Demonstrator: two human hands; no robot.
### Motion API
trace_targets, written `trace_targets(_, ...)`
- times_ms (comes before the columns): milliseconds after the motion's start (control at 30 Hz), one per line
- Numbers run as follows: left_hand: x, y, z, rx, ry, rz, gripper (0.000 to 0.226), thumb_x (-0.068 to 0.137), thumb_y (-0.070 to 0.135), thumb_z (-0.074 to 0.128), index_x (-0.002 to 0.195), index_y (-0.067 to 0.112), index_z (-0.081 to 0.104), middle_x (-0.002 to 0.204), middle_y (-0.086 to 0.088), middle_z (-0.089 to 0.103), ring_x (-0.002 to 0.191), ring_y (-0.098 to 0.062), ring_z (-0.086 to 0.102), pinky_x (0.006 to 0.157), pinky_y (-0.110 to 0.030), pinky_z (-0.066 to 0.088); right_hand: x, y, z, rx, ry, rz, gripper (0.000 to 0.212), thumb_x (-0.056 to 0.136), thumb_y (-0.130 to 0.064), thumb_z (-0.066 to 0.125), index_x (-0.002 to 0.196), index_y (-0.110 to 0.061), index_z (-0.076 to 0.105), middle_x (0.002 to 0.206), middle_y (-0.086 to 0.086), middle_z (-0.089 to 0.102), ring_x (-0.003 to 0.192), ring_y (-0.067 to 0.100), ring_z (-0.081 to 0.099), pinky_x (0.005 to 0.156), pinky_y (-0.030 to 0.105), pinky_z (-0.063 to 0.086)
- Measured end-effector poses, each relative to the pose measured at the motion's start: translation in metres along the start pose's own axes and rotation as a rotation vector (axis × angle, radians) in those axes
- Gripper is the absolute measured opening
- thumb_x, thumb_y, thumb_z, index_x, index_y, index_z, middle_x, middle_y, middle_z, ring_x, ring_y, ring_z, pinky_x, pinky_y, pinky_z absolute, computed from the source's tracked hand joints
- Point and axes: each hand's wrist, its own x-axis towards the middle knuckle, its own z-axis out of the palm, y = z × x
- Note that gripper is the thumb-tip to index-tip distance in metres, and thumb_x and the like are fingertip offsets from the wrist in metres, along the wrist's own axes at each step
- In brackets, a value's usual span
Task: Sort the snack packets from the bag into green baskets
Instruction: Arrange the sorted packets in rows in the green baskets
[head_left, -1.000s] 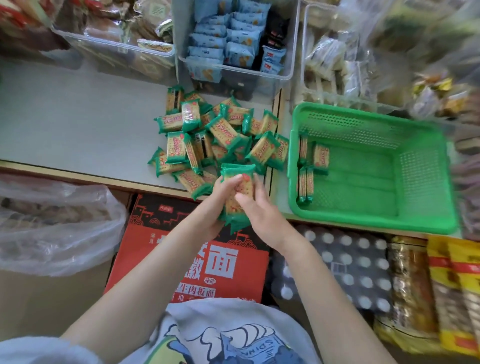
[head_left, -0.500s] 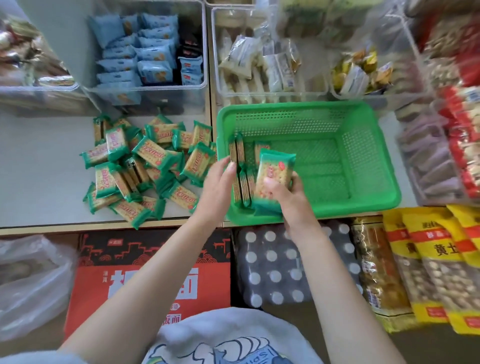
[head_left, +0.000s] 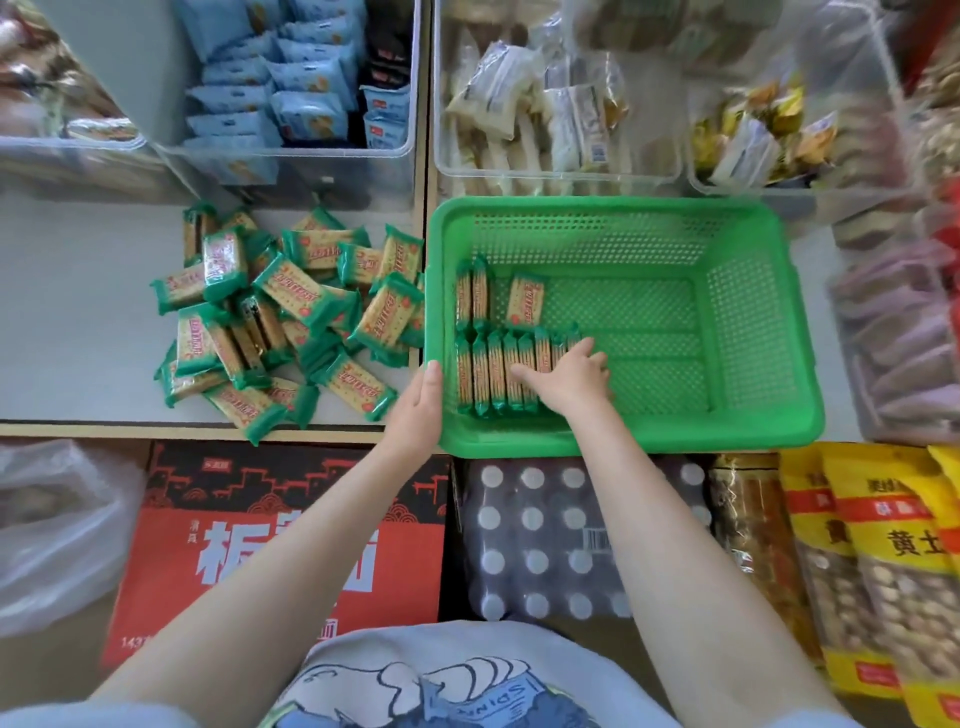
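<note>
Head cam looks down at a green basket (head_left: 623, 447) on the bench (head_left: 78, 312), w/ clear tubs of other snacks behind it. Job is just started, I think. Inside the basket, a row of snack packets (head_left: 493, 374) stands on edge along the near left side, approx eight or so, hard to count bc the right hand covers the end. Behind that row are two more packets on edge, and one packet (head_left: 525, 300) leaning just beside them. The right hand (head_left: 569, 376) is in the basket, fingers spread out flat, pressing on the right end of the row; it doesn't grip anything. The left hand (head_left: 422, 400) lies flat against the outside of the basket's left wall, fingers straight, not wrapped round the rim. Lots left to do: a big messy pile of packets (head_left: 291, 317) sits on the bench, just left of the basket, way more than what's inside. Most of the basket floor is bare, so plenty of room. A clear plastic bag (head_left: 47, 525) is low on the left; can't tell what's in it.
</note>
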Motion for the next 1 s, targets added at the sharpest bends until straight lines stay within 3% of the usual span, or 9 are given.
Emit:
trace_targets(100, 0.001, 0.000, 0.001, -0.016, -0.006, -0.010, 0.055, 0.109, 0.041, 0.016, 0.155, 0.015, 0.030, 0.160, -0.006, 0.034, 0.149, -0.019, 0.026, 0.112, -0.024, 0.022, 0.004, 0.003, -0.002, -0.009, -0.027, -0.001, 0.128, 0.077, -0.076, 0.064, 0.157, 0.003, 0.003, 0.163, 0.024, 0.015, 0.149, 0.039, 0.021, 0.116, 0.048, 0.031)
trace_targets(267, 0.003, -0.002, 0.003, -0.057, -0.029, -0.013, 0.056, 0.109, 0.042, 0.015, 0.156, 0.014, 0.028, 0.160, -0.006, 0.033, 0.149, -0.019, 0.025, 0.111, -0.024, 0.022, 0.001, 0.001, 0.000, -0.024, -0.047, 0.003, 0.129, 0.077, -0.075, 0.063, 0.156, 0.003, -0.001, 0.164, 0.025, 0.011, 0.151, 0.039, 0.016, 0.118, 0.048, 0.027)
trace_targets(400, 0.005, -0.005, 0.003, -0.064, -0.043, -0.008, 0.057, 0.109, 0.043, 0.016, 0.156, 0.015, 0.028, 0.160, -0.006, 0.034, 0.149, -0.019, 0.026, 0.100, -0.019, 0.020, 0.004, 0.003, 0.000, -0.032, -0.085, 0.022, 0.130, 0.077, -0.078, 0.059, 0.157, 0.003, -0.002, 0.164, 0.025, 0.011, 0.151, 0.040, 0.016, 0.119, 0.050, 0.025)
trace_targets(600, 0.009, -0.011, -0.002, 0.004, -0.064, 0.002, 0.062, 0.107, 0.051, 0.016, 0.157, 0.017, 0.027, 0.162, -0.005, 0.030, 0.150, -0.020, 0.024, 0.119, -0.032, 0.018, -0.021, 0.013, -0.008, 0.050, 0.000, 0.040, 0.121, 0.080, -0.075, 0.061, 0.158, -0.001, 0.005, 0.163, 0.023, 0.014, 0.149, 0.039, 0.020, 0.115, 0.051, 0.030)
trace_targets(700, 0.010, -0.008, -0.014, 0.038, -0.135, 0.010, 0.059, 0.107, 0.050, 0.021, 0.157, 0.019, 0.027, 0.159, -0.003, 0.035, 0.147, -0.022, 0.031, 0.117, -0.036, 0.024, -0.048, 0.001, -0.013, 0.171, 0.150, -0.085, 0.100, 0.085, -0.065, 0.065, 0.154, -0.006, 0.023, 0.155, 0.020, 0.027, 0.142, 0.036, 0.032, 0.109, 0.048, 0.037)
trace_targets(833, 0.016, -0.040, -0.058, 0.029, -0.095, 0.013, 0.046, 0.104, 0.042, 0.042, 0.146, 0.023, 0.045, 0.138, -0.005, 0.059, 0.118, -0.025, 0.060, 0.102, -0.041, 0.047, -0.102, -0.052, 0.009, 0.362, 0.391, -0.495, 0.037, 0.094, -0.035, 0.065, 0.122, -0.011, 0.058, 0.117, 0.005, 0.055, 0.106, 0.018, 0.054, 0.092, 0.032, 0.047)
trace_targets(933, 0.006, -0.082, -0.102, -0.064, 0.000, -0.046, 0.031, 0.104, 0.037, 0.047, 0.126, 0.021, 0.061, 0.107, -0.002, 0.071, 0.093, -0.019, 0.069, 0.075, -0.032, 0.051, -0.126, -0.096, 0.058, 0.366, 0.276, -0.735, 0.010, 0.096, -0.017, 0.061, 0.098, -0.010, 0.068, 0.089, 0.001, 0.065, 0.081, 0.016, 0.060, 0.072, 0.029, 0.050)
trace_targets(1000, -0.005, -0.109, -0.130, -0.113, 0.061, -0.077, 0.028, 0.102, 0.040, 0.052, 0.120, 0.022, 0.064, 0.102, 0.001, 0.073, 0.089, -0.016, 0.069, 0.077, -0.033, 0.055, -0.121, -0.114, 0.101, 0.297, 0.171, -0.735, 0.012, 0.096, -0.015, 0.060, 0.100, -0.010, 0.069, 0.092, 0.001, 0.067, 0.084, 0.018, 0.062, 0.074, 0.033, 0.052)
